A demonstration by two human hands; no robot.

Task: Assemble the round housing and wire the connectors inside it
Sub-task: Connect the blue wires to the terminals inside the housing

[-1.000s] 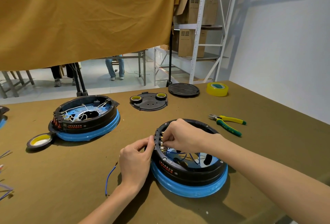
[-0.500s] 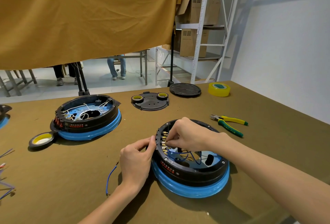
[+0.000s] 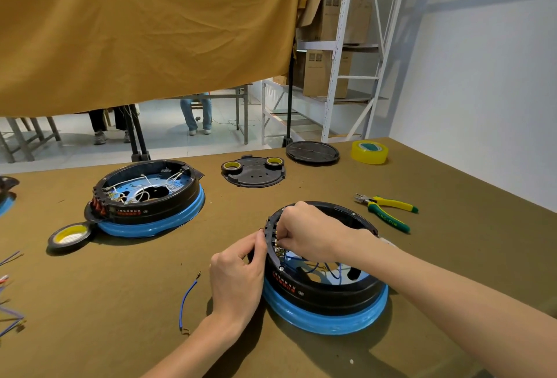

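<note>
Near housing (image 3: 325, 296): round black ring on blue base, front-right area of desk (image 3: 120, 302), open top; blue wires (image 3: 331, 269) loop inside over blue floor w/ cut-outs.
Connectors (image 3: 278, 249): brass terminals in a row on inner left wall of near housing, partly hidden by both hands.
Left hand (image 3: 238, 275): outside the ring's left wall, thumb + fingers (image 3: 259, 245) pinched against the outer wall at the connector row; whether it grips a part there – can't tell.
Right hand (image 3: 310, 233): reaches over the ring from the right, fingers curled down inside onto the connectors, clenched on sth small; what exactly – hidden.
Loose blue wire (image 3: 187, 299): on desk just left of left hand, curved, metal lugs at both ends, not touched.
2nd housing (image 3: 144, 197): same type, back-left on desk, white wires inside, red/orange parts on its left edge.
Black tape roll (image 3: 68, 235): yellow core, flat on desk, touching 2nd housing's front-left.
Black plate (image 3: 254, 171): flat, centre-back, two small tape rolls on top.
Round lid (image 3: 312, 152): black, behind-right of plate.
Yellow tape (image 3: 369, 152): right of lid, near desk's back edge.
Pliers (image 3: 387, 212): yellow/green handles, on desk right of near housing, apart from it.
Wire ends (image 3: 9, 314): several at far-left edge, cropped.
Cloth (image 3: 144, 31): mustard, hangs across upper view.
Shelving (image 3: 346, 46): white rack w/ cardboard boxes, behind desk.
</note>
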